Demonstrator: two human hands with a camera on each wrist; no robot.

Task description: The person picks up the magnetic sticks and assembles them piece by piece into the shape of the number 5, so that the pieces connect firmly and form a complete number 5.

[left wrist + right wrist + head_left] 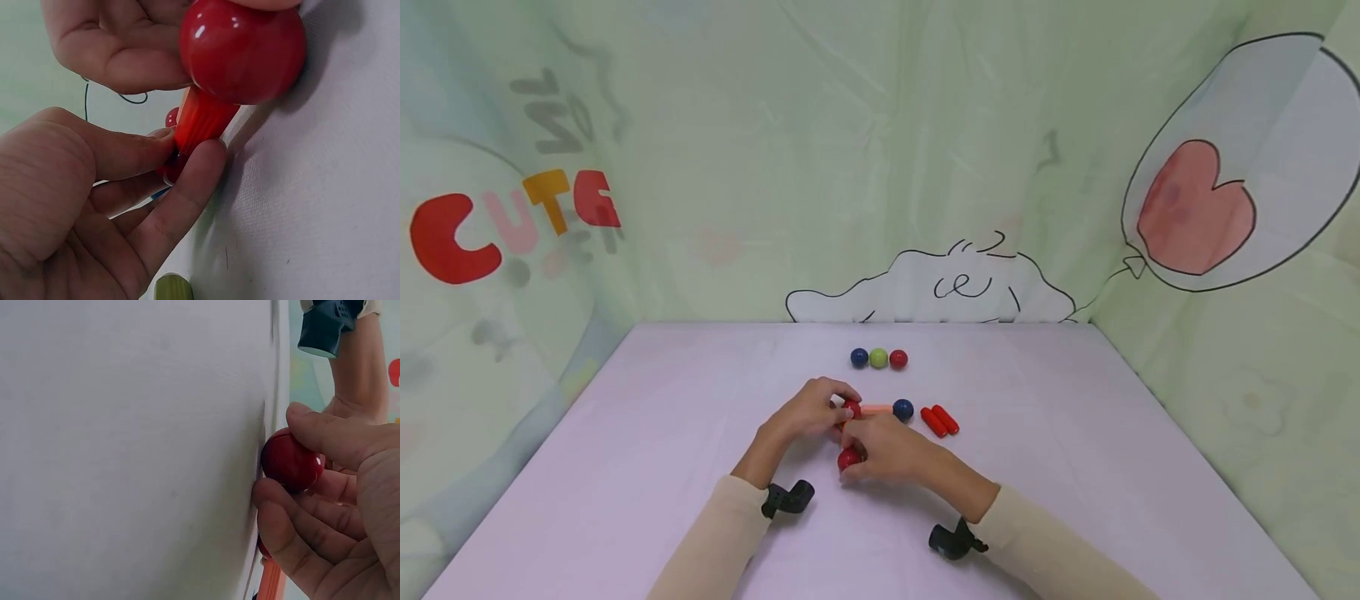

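My left hand [812,410] pinches a red-orange stick [205,117] close to its far end, where a red ball [852,408] sits between thumb and fingers. At the stick's near end is another glossy red ball [245,51], held by my right hand [891,450] between thumb and fingertips. This near ball [292,461] is low, right by the tabletop in the right wrist view. From the far red ball a pale orange stick [877,409] runs to a dark blue ball [903,410]. My hands partly hide the joined pieces.
Two loose red sticks [940,421] lie right of the blue ball. Farther back, a blue ball [859,357], a green ball [878,357] and a red ball [898,359] form a row on the pale table [1037,400]. Printed cloth hangs behind and at both sides.
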